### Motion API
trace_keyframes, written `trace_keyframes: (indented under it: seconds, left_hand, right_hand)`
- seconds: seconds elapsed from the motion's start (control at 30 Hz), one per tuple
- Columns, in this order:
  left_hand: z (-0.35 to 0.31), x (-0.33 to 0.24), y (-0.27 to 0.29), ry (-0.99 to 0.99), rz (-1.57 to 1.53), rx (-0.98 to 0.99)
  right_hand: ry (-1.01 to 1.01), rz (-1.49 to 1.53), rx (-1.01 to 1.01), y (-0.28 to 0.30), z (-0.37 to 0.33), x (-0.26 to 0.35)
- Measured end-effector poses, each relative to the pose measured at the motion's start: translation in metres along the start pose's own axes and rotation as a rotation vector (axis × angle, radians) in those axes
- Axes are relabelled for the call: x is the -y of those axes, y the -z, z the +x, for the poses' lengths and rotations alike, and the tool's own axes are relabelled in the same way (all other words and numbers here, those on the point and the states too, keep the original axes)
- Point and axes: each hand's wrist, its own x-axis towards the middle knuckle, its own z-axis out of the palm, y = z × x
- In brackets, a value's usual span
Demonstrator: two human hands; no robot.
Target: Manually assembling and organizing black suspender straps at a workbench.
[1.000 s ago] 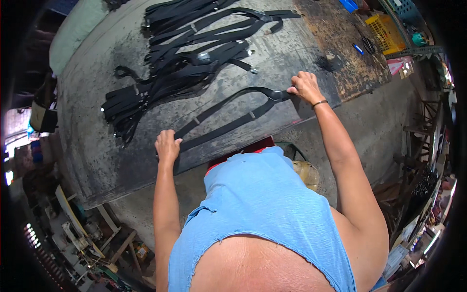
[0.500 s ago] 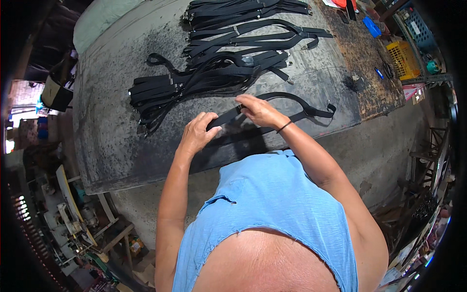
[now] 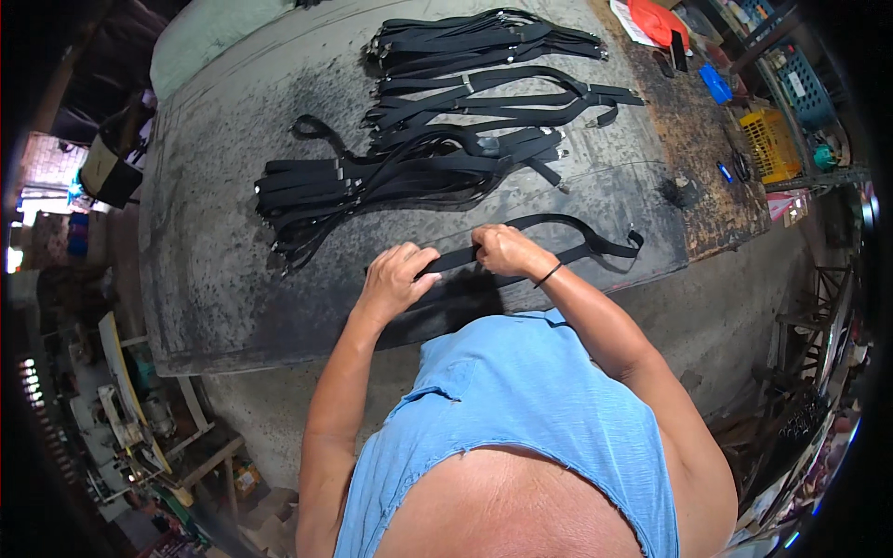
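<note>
A pair of black suspenders (image 3: 573,223) lies near the front edge of the table, its strap looping off to the right and ending in a clip. My left hand (image 3: 400,277) is closed on one strap, thumb and fingers pinching it. A short way to the right, my right hand (image 3: 502,251) grips the same strap, fingers curled round it. The stretch between both hands runs nearly straight. Beyond my hands lies a bundle of black suspenders (image 3: 391,177) with metal clips and sliders.
Farther back are more suspenders (image 3: 512,93) and another stack (image 3: 465,42). The worn grey table (image 3: 214,307) has a brown board (image 3: 716,205) at its right end. A yellow basket (image 3: 770,144) and a blue crate (image 3: 805,88) stand at the right; a pale sack (image 3: 200,46) lies back left.
My hands have come a little closer together along the strap, and my right fingers have curled in more. The whole scene sits slightly lower in view.
</note>
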Motion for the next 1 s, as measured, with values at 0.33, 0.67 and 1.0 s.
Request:
trace_keyframes:
  seconds: [0.33, 0.67, 1.0]
  left_hand:
    - [0.003, -0.003, -0.008, 0.057, -0.019, -0.008]
    - [-0.005, 0.008, 0.001, 0.209, -0.079, -0.016]
    - [-0.005, 0.015, -0.003, 0.176, -0.068, -0.062]
  right_hand:
    - [0.051, -0.036, -0.090, -0.013, -0.002, -0.007]
    - [0.117, 0.263, -0.124, 0.017, -0.026, 0.002]
    - [0.286, -0.057, -0.357, -0.008, -0.019, -0.016]
